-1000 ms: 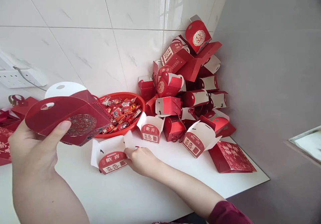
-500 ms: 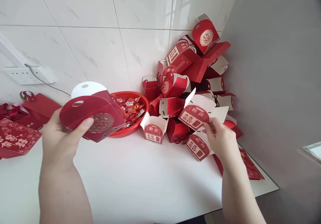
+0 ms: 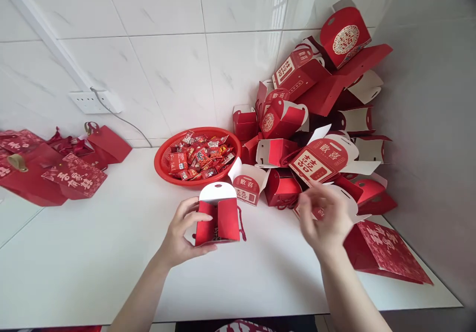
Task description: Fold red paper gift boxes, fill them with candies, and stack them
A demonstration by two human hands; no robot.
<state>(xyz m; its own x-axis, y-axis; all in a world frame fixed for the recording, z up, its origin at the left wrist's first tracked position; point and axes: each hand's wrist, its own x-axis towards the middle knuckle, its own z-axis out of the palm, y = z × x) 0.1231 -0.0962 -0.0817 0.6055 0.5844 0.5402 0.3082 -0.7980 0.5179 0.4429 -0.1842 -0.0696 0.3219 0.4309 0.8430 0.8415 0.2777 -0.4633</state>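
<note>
Lowered and turned since the earlier frame, the red box (image 3: 227, 220) now presents its open top to the camera, and the white-lined carton (image 3: 322, 157) has shifted onto the far-right heap (image 3: 320, 86). Left hand (image 3: 182, 235): grip closed on the left side of the red box, fingers over the rim and thumb along the near edge. The box is held above the tabletop (image 3: 111, 262), near side of the basket. Its walls are red; one rounded white flap with a handle slot stands at the far side, and a twisted red cord hangs on the right. Visible interior is partly shadowed; contents cannot be confirmed. Right hand (image 3: 327, 218): blurred, beside the near edge of the white-lined carton; grip state and contact cannot be told. Red basket (image 3: 159, 159): perforated, holding wrapped candies (image 3: 201, 156) mostly in red wrappers. Small upright carton (image 3: 246, 185): flaps spread, just right of the basket.
</note>
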